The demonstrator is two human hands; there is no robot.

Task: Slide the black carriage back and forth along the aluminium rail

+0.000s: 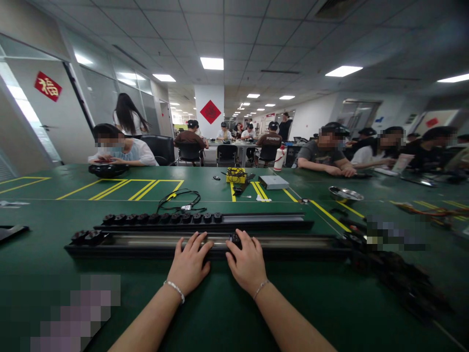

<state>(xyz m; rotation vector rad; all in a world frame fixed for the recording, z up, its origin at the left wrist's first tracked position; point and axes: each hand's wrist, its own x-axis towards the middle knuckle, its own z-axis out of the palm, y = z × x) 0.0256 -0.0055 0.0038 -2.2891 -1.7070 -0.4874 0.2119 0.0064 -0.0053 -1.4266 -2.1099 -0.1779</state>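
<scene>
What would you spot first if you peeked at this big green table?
Two bare hands sit front and centre: the left hand lies flat on a long black rail, and the right hand touches a small black part on it. Just behind lies a second rail with a row of black knobs along its left half. Far back, a red diamond sign hangs on a white pillar.

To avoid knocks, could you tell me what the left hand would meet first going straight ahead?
The left hand would probably meet the far rail, beyond the near rail it rests on.
</scene>
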